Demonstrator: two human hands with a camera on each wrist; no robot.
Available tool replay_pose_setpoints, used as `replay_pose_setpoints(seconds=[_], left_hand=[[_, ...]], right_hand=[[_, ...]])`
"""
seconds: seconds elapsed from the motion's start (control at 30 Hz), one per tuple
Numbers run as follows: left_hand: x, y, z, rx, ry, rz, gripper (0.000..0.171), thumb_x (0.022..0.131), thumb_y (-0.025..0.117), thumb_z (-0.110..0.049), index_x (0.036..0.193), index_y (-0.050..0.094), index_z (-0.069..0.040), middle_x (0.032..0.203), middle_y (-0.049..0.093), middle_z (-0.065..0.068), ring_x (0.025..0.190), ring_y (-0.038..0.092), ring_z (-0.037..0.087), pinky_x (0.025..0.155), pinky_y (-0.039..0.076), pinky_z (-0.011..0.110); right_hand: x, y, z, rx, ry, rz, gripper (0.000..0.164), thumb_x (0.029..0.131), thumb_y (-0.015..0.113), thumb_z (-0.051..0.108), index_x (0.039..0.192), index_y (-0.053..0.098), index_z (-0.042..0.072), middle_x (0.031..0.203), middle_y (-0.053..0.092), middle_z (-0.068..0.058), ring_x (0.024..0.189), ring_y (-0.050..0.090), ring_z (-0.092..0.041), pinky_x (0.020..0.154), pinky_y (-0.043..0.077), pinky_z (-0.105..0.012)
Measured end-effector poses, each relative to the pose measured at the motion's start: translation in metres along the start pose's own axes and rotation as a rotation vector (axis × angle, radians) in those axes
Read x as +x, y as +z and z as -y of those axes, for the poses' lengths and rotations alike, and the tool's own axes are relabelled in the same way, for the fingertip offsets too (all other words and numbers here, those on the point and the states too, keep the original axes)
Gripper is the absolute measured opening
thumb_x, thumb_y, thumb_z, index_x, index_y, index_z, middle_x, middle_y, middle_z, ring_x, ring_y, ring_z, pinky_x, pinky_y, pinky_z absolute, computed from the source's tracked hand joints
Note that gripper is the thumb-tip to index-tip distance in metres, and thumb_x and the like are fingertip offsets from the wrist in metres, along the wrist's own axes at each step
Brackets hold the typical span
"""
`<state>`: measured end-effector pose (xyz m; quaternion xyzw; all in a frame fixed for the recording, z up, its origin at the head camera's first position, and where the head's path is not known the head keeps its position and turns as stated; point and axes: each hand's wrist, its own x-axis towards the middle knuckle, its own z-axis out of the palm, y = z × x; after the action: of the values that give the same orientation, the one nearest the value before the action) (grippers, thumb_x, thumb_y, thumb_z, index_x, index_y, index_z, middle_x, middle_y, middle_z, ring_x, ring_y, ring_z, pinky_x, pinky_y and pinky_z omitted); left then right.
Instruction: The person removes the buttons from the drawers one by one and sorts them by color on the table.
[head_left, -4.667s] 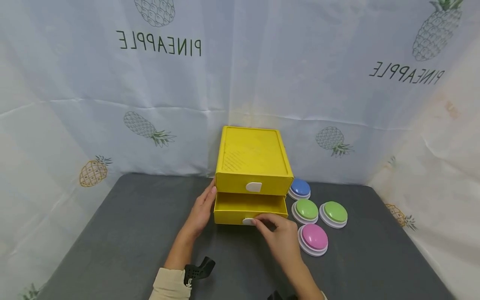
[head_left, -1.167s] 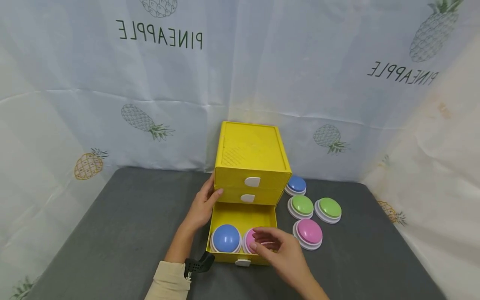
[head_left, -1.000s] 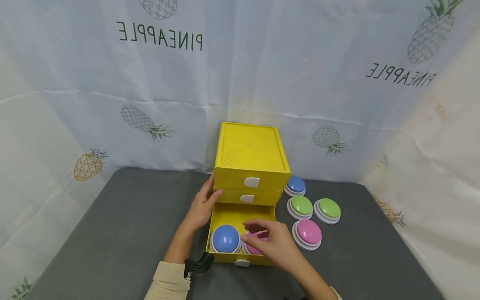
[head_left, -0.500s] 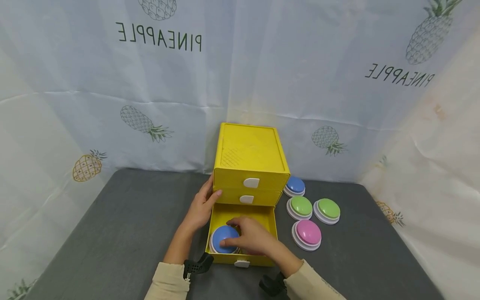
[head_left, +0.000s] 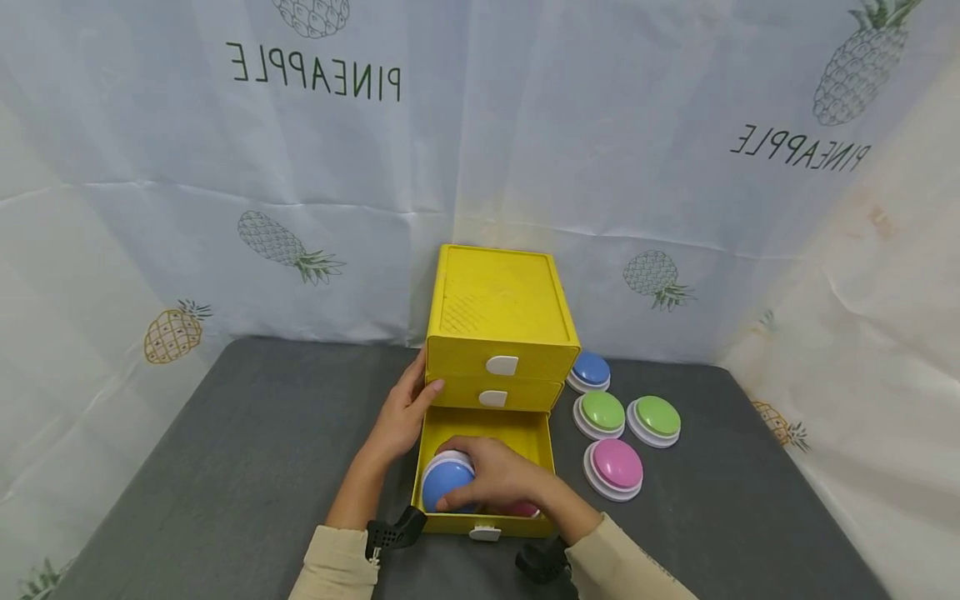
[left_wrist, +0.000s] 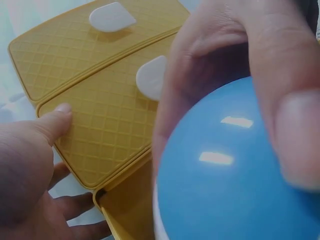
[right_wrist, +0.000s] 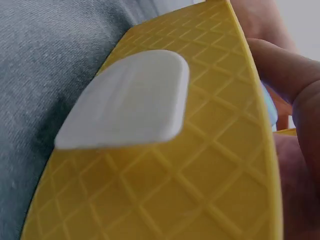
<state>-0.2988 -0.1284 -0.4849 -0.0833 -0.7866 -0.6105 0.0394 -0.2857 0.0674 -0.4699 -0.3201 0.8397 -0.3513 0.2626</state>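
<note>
A yellow cabinet [head_left: 504, 296] with three drawers stands against the backdrop, its bottom drawer [head_left: 525, 429] pulled out toward me. My left hand [head_left: 397, 421] rests at the cabinet's left side, thumb on the front of the middle drawer and fingers along the side wall. Over the bottom drawer, my right hand [head_left: 495, 473] grips a blue dome push button [head_left: 447, 486] between thumb and fingers. The button is tilted, its white base rim showing at the far side. In the left wrist view the blue dome [left_wrist: 225, 165] looms close. A pink button [head_left: 521, 508] in the drawer is mostly hidden under my right hand.
On the grey table [head_left: 300, 433], right of the cabinet, stand another blue button [head_left: 592, 368], two green buttons [head_left: 603, 411] and a pink button [head_left: 617, 464]. White tab handles [head_left: 502, 365] mark the drawer fronts. A pineapple-print cloth [head_left: 337, 167] hangs behind.
The middle drawer has been pushed in and the bottom one pulled out. My right hand has moved left from the pink button to the blue one, which has tilted. The left hand stays put.
</note>
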Motion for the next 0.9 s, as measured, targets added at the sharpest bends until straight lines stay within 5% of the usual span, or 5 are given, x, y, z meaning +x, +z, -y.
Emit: replay_pose_setpoints(seconds=[0.4,0.67,0.9], left_hand=[[0.003,0.002,0.004,-0.017,0.033,0.015,0.068,0.107,0.051,-0.025,0.164,0.015,-0.024,0.168,0.023,0.012,0.150,0.036,0.038,0.120,0.032,0.059],[0.003,-0.001,0.005,-0.009,0.054,0.025,0.069,0.108,0.050,-0.026,0.165,0.012,-0.022,0.170,0.018,0.013,0.151,0.032,0.038,0.120,0.031,0.058],[0.001,-0.001,0.004,-0.023,0.032,0.028,0.069,0.108,0.050,-0.026,0.165,0.011,-0.023,0.170,0.017,0.011,0.153,0.029,0.036,0.121,0.030,0.057]], right_hand=[[-0.017,-0.016,-0.004,0.116,0.035,-0.226,0.059,0.077,0.089,0.035,0.127,0.066,0.013,0.114,0.072,-0.001,0.097,0.066,-0.012,0.086,0.058,-0.030],[-0.053,-0.060,-0.005,0.244,0.075,-0.234,0.061,0.082,0.085,0.037,0.135,0.063,0.017,0.121,0.070,-0.005,0.107,0.065,-0.021,0.094,0.057,-0.040],[-0.087,-0.106,-0.021,0.217,0.122,-0.278,0.064,0.085,0.081,0.037,0.140,0.058,0.013,0.130,0.065,-0.012,0.110,0.064,-0.027,0.091,0.060,-0.043]])
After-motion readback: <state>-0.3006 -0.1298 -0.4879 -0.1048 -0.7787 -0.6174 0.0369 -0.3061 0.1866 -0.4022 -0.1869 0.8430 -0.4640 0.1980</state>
